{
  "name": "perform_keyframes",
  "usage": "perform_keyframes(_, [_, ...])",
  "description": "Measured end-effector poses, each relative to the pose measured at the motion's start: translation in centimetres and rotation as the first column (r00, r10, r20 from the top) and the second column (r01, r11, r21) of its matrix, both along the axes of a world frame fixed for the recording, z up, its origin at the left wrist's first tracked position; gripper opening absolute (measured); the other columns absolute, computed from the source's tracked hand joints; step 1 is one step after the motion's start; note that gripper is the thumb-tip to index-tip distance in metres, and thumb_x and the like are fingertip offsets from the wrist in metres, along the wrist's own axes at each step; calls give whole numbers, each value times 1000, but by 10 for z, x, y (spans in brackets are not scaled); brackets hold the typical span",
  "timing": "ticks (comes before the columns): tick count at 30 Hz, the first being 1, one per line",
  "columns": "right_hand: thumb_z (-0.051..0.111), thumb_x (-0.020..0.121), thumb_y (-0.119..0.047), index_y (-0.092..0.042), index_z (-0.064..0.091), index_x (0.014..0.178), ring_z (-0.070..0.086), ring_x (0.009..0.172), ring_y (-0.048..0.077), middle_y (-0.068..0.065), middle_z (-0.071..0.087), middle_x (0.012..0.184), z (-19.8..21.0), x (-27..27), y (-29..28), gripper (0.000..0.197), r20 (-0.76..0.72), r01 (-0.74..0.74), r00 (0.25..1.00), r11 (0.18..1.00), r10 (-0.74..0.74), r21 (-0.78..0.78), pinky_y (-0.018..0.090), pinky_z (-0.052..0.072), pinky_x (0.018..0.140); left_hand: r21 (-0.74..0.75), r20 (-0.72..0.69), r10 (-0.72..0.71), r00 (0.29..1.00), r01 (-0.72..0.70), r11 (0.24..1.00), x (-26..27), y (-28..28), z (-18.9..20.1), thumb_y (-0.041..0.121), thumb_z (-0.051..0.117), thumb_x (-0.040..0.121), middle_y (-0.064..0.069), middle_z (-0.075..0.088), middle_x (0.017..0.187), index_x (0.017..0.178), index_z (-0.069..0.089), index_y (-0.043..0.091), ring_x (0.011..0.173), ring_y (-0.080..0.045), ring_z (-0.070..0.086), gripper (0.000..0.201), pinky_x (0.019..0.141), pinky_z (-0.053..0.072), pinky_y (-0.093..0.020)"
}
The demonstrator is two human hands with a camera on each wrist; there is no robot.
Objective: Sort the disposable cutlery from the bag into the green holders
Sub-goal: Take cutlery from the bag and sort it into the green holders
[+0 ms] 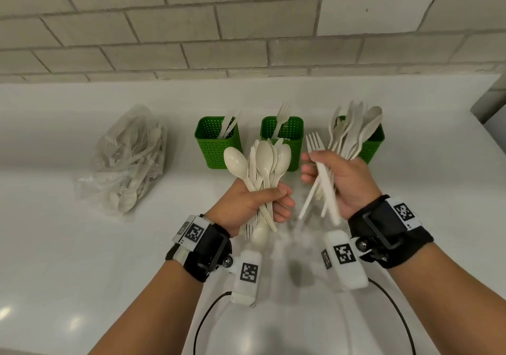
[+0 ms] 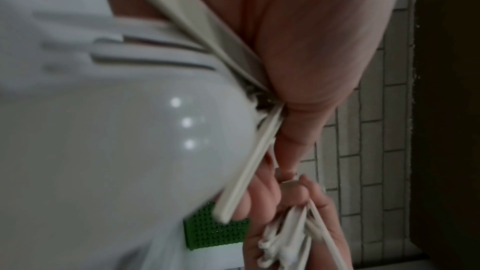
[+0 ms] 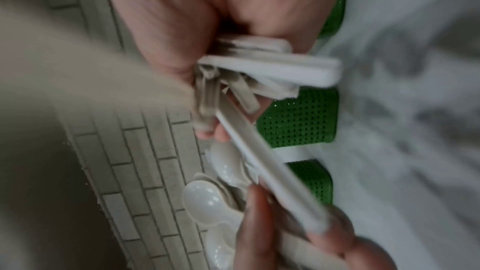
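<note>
White countertop [image 1: 68,245] under tiled wall; bag [image 1: 128,160] at 9 o'clock, three green holders [image 1: 217,146] at 12. Left hand [image 1: 252,204] clamped on spoon bundle [image 1: 262,162]; right hand [image 1: 342,184] clamped on forks [image 1: 315,141] and handles. Risk: loosely fanned handles slipping, or mixed types dropped into one holder.

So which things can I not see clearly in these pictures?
- Bag, head view: the crumpled clear plastic blurs the cutlery inside, so no count is possible.
- Right holder, head view: the right hand and its forks cover its front.
- Left hand, head view: behind the front spoons, the rest of the bundle is hidden.
- Both wrist views: motion blur; the palms fill the frames.
</note>
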State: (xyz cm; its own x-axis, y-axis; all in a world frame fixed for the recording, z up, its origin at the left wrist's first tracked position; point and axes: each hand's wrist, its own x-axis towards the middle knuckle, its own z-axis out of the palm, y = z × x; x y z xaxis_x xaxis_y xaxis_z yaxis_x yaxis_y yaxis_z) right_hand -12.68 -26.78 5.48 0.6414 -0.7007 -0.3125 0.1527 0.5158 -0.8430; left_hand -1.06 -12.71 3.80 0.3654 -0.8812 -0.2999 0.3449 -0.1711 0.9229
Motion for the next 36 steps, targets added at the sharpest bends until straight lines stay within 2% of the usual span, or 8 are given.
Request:
perform_keyframes(4, [76,67,5,5,60,92,55,52,24,11,53,55,-8,0,8,30,0,-189,982,977,190,-101,36,53,61,-20,75,-15,997,16,1000,0,-2,2,9,63,89,-13,67,73,97,66,-3,56,-21,62,15,55,54,-31])
perform_keyframes(8, [76,75,2,14,56,75,57,56,45,24,50,57,-8,0,16,24,45,-460,878,866,476,-198,58,51,58,-15,212,-139,967,145,989,-3,-3,6,2,61,92,-14,66,70,92,67,-3,52,-21,61,8,53,53,-31])
perform_keyframes(12, [72,79,4,12,60,79,57,57,40,27,54,63,-8,-1,19,14,56,-394,905,881,421,-263,49,52,60,-5,171,-122,978,125,992,-1,0,7,9,64,90,-15,69,75,96,68,-4,60,-22,65,15,59,57,-33])
perform_keyframes(17, [82,66,-10,0,69,92,64,81,27,19,68,89,-18,6,10,31,60,-17,998,952,37,-305,39,53,75,-50,65,71,995,-68,996,0,5,-4,8,61,92,-18,72,90,99,65,0,67,-25,68,12,66,60,-38])
perform_keyframes(22, [74,76,4,8,60,85,46,50,23,26,52,66,-21,11,32,17,176,-262,942,953,286,-149,39,43,54,-108,205,80,976,-59,992,-5,4,0,13,62,91,-14,73,78,102,69,5,68,-24,69,15,69,59,-35])
perform_keyframes(26, [73,79,-6,-1,61,76,44,52,23,18,49,65,-20,10,36,14,152,-180,968,974,201,-139,43,47,55,-54,236,-20,972,34,998,1,6,-1,6,58,94,-13,74,90,123,62,4,86,-29,71,29,80,59,-39])
perform_keyframes(30, [77,71,-8,-9,64,75,59,67,29,13,63,72,-12,11,28,13,197,-95,971,974,136,-205,46,53,66,31,253,-45,966,39,999,2,13,-2,11,60,95,-12,73,86,102,69,3,73,-26,67,15,77,57,-39])
perform_keyframes(36, [72,68,4,-7,64,92,66,67,24,11,67,75,-10,10,24,28,127,-221,961,960,245,-174,35,55,56,40,307,-163,938,159,986,6,17,2,16,63,94,-12,71,80,104,69,9,61,-26,62,13,71,54,-34])
